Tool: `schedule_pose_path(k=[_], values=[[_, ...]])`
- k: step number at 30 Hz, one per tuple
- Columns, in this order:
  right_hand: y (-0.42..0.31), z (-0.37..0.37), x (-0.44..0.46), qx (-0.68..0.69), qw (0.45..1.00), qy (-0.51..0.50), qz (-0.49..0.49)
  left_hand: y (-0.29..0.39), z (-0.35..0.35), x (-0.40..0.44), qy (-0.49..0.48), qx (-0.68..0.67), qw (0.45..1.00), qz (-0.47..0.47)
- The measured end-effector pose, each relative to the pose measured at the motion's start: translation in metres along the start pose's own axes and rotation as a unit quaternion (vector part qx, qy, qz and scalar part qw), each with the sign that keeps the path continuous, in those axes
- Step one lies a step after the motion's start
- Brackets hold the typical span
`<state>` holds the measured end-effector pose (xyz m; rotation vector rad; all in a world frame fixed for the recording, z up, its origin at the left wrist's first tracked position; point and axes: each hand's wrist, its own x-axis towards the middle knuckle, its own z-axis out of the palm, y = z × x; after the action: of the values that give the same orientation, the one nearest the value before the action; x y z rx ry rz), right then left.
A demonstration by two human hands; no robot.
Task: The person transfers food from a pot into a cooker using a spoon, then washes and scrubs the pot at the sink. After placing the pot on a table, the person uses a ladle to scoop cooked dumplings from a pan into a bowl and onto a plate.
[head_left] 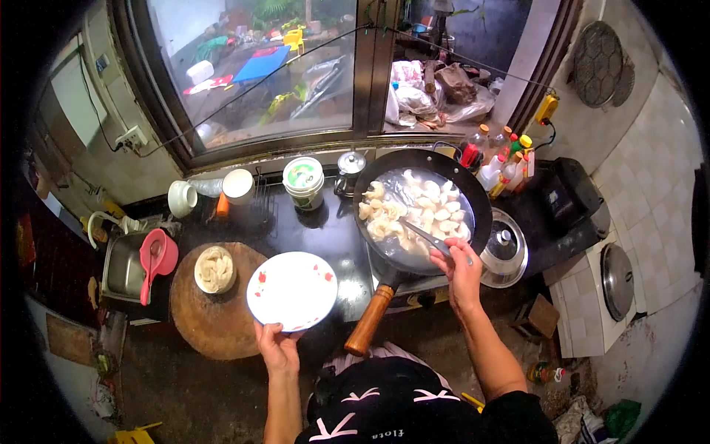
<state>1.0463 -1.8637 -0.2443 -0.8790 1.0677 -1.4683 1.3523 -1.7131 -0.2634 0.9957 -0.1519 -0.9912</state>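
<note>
My left hand [279, 348] grips the near rim of a white plate [292, 290] with small red flowers, held beside the wok with nothing on it. My right hand [461, 275] is closed around the handle of a metal cooking spoon [426, 236]; its head is down among the dumplings and cannot be made out. Several pale dumplings [384, 222] lie in cloudy water in the black wok [482, 207]. The wok's wooden handle [371, 320] points toward me, between my two arms, and neither hand touches it.
A bowl of dumplings [215, 270] stands on a round wooden board [194, 325]. At left, a pink dipper [159, 251] lies by the sink [118, 274]. A white tub [303, 181] is behind the plate; bottles [492, 166] and a glass lid [505, 255] flank the wok.
</note>
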Motion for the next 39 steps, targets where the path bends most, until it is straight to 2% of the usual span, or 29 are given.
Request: schedule_pose_path(k=[12,28,39], values=[[-0.004,-0.004,-0.066,-0.028,1.0,0.006,0.011,-0.003,0.003,0.004,-0.009,-0.007,1.0,-0.01],[0.006,0.005,-0.092,-0.075,0.996,-0.005,-0.048,-0.009,0.009,0.007,-0.031,0.034,0.999,-0.019],[0.007,0.019,-0.106,-0.186,0.971,-0.012,-0.15,-0.009,0.01,0.008,-0.022,0.014,1.0,-0.011]])
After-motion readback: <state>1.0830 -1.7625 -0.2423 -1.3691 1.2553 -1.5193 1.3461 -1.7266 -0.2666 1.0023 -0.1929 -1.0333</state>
